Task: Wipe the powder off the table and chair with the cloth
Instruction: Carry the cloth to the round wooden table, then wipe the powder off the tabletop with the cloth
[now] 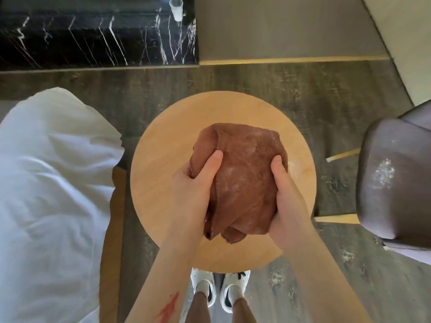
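A brown cloth, dusted with faint white powder, is bunched up above the round wooden table. My left hand grips its left side with the thumb on top. My right hand holds its right side. A faint smear of powder shows on the tabletop just right of the cloth. To the right stands a dark brown chair with a patch of white powder on its seat.
A white duvet covers a bed on the left. A black marble ledge at the back carries a clear plastic cup. Powder specks lie on the dark wood floor at the right. My white shoes stand below the table.
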`<state>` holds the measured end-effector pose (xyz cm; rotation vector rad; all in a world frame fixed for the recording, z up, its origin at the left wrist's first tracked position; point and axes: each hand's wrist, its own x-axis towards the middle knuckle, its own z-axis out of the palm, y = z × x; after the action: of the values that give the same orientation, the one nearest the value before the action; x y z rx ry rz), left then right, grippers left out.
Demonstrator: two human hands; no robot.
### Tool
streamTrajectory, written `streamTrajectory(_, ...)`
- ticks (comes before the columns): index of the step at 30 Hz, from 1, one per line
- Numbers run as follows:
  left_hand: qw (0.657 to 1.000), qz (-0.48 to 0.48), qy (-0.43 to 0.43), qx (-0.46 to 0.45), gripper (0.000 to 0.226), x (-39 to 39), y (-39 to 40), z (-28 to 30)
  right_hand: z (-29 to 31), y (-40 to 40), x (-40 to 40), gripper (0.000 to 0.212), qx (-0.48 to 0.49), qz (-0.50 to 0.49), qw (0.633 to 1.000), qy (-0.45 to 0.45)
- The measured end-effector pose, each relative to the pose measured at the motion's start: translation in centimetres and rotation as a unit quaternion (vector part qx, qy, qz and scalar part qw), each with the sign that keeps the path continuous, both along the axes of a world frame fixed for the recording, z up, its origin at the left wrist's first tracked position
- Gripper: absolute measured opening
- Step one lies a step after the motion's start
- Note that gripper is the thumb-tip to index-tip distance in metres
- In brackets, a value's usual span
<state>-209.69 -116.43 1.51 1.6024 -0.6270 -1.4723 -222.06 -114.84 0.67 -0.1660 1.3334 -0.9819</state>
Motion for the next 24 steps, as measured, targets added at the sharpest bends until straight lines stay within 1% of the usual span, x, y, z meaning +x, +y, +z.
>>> streamTrajectory(2, 1.000, -0.011, -0.007, 0.019, 0.013, 0.2, 0.5, -1.4, -1.2, 0.8, -0.1, 0.056, 0.009, -0.001, 1.000, -0.025)
streamTrajectory(3, 1.000, -0.013, -0.001, 0.026, 0.014, 0.2, 0.7, -2.7, -2.4, 1.1, -0.2, 0.060, 0.012, -0.003, 1.000, -0.029)
streamTrajectory(7, 0.996, 0.003, -0.001, 0.085, 0.013, -0.2, 1.2, -9.9, -9.0, 1.9, -0.2, 0.064, 0.084, -0.016, 0.995, -0.044)
streamTrajectory(9, 0.994, 0.008, 0.003, 0.109, 0.011, -0.4, 1.5, -12.2, -11.0, 2.4, -0.3, 0.060, 0.102, -0.027, 0.993, -0.051)
streamTrajectory(11, 0.992, 0.008, 0.006, 0.128, 0.011, -0.7, 1.7, -14.2, -12.5, 2.6, -0.4, 0.056, 0.112, -0.036, 0.992, -0.054)
streamTrajectory(13, 0.989, 0.001, -0.003, 0.145, 0.011, -1.0, 1.6, -15.7, -13.9, 2.7, -0.8, 0.060, 0.125, -0.041, 0.990, -0.051)
streamTrajectory(16, 0.990, -0.008, 0.003, 0.138, 0.014, -1.6, 1.2, -16.9, -14.9, 2.5, -1.2, 0.066, 0.125, -0.041, 0.990, -0.044)
streamTrajectory(18, 0.991, -0.011, -0.001, 0.131, 0.016, -1.9, 1.0, -17.3, -15.4, 2.3, -1.5, 0.059, 0.122, -0.047, 0.991, -0.038)
streamTrajectory(20, 0.992, -0.028, -0.018, 0.123, 0.017, -2.1, 0.6, -17.4, -15.7, 2.0, -1.7, 0.044, 0.117, -0.053, 0.991, -0.025)
streamTrajectory(22, 0.992, -0.043, -0.040, 0.114, 0.012, -2.1, 0.4, -18.1, -16.2, 1.8, -1.8, 0.023, 0.120, -0.061, 0.991, -0.010)
streamTrajectory(24, 0.990, -0.059, -0.067, 0.106, 0.009, -2.0, 0.2, -18.6, -16.7, 1.7, -2.1, 0.014, 0.116, -0.058, 0.991, 0.009)
